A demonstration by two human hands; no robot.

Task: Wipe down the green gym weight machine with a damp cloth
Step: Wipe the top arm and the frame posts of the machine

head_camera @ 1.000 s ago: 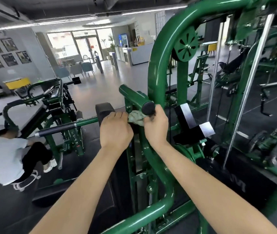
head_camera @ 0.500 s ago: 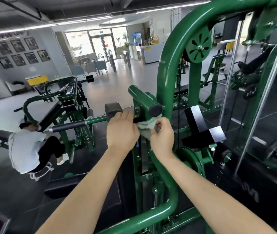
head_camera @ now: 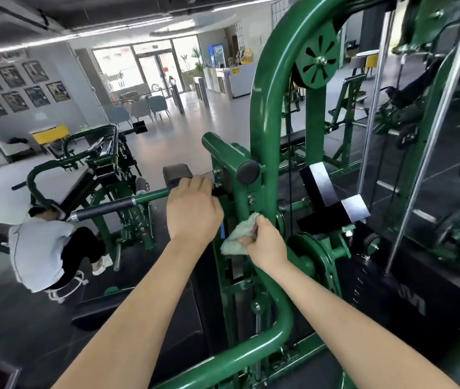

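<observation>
Gripping cloth [head_camera: 238, 234], right hand [head_camera: 265, 242]

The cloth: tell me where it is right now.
In the head view, the cloth sits just right of centre, gripped by the right hand against the green upright tube, below the black end cap.

Both arms reach forward; the left hand [head_camera: 192, 209] curls knuckles-up, the right hand [head_camera: 265, 242] pinches, fingers bunched, lower right.
</observation>
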